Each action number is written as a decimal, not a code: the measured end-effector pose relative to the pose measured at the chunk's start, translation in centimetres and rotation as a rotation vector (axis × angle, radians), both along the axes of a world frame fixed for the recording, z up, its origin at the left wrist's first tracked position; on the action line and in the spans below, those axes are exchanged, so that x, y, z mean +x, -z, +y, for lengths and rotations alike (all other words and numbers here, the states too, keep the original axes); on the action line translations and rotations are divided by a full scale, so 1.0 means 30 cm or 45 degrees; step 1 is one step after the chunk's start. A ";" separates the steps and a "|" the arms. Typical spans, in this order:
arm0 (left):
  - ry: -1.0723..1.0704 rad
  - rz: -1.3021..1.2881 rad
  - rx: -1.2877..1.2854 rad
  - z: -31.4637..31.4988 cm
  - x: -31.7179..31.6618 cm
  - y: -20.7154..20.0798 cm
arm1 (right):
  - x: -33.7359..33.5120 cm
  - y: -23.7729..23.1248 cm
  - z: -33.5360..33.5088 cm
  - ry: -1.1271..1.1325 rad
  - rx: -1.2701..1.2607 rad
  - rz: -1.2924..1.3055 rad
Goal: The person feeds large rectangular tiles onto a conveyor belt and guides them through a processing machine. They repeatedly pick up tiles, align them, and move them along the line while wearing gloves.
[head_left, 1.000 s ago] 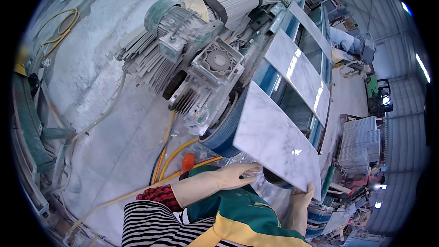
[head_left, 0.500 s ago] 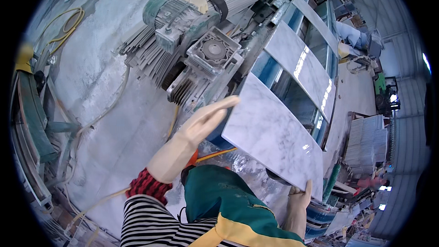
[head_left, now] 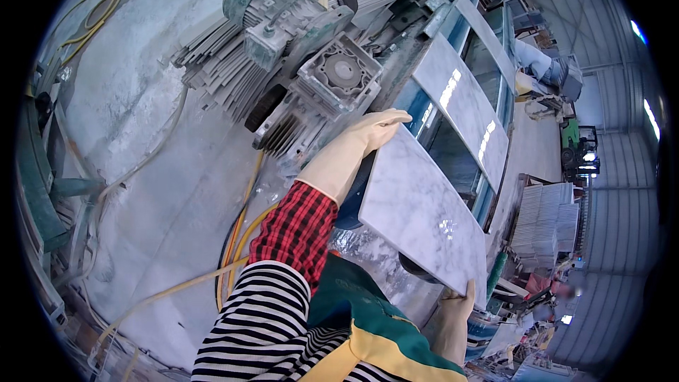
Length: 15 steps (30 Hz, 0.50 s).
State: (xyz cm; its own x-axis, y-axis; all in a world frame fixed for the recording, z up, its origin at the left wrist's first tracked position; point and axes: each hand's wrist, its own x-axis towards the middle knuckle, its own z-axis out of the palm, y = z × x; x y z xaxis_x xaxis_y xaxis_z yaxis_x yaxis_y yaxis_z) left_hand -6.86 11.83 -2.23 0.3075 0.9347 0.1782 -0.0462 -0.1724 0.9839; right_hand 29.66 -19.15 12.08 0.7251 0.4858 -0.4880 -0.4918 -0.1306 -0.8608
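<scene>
A white marble slab [head_left: 424,212] with grey veins lies tilted across the blue-framed conveyor in front of me. My left hand [head_left: 378,129], in a long cream rubber glove, is at its far left corner. Its fingers lie together, bent over that corner; the thumb is hidden. At the near right corner my right hand [head_left: 456,303], gloved alike, grips the slab with the thumb on top and the other fingers mostly hidden beneath. Beyond a gap lies a second marble slab [head_left: 463,102], and farther off a narrower slab [head_left: 488,39].
A motor [head_left: 265,18] and a dusty gearbox [head_left: 341,74] sit left of the conveyor, beside stacked pale strips [head_left: 216,64]. Yellow hoses [head_left: 237,240] cross the floor. Stacked slabs [head_left: 544,219] stand at the right, with a green forklift [head_left: 576,145] behind. Another person [head_left: 541,64] bends over the far side.
My left hand has moved from the slab's left edge to its far left corner, and its fingers have bent over it. The slab's left end has swung slightly toward me. My right hand keeps its grip.
</scene>
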 end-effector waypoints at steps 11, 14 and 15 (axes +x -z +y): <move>-0.062 -0.349 0.262 -0.607 -0.222 -0.293 | -0.020 -0.009 0.003 0.101 -0.107 -0.050; -0.135 -0.407 0.486 -0.717 -0.256 -0.315 | 0.031 -0.004 -0.025 -0.112 -0.114 -0.043; -0.134 -0.369 0.533 -0.739 -0.265 -0.320 | 0.022 -0.009 -0.020 -0.096 -0.111 -0.045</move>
State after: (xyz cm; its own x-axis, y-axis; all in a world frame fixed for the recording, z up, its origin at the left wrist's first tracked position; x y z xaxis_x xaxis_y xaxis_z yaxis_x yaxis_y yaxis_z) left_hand -14.80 -10.35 7.38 0.0982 0.7884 0.6073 -0.2678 -0.5668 0.7791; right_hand 30.31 -19.74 12.36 0.7057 0.4965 -0.5054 -0.4472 -0.2411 -0.8613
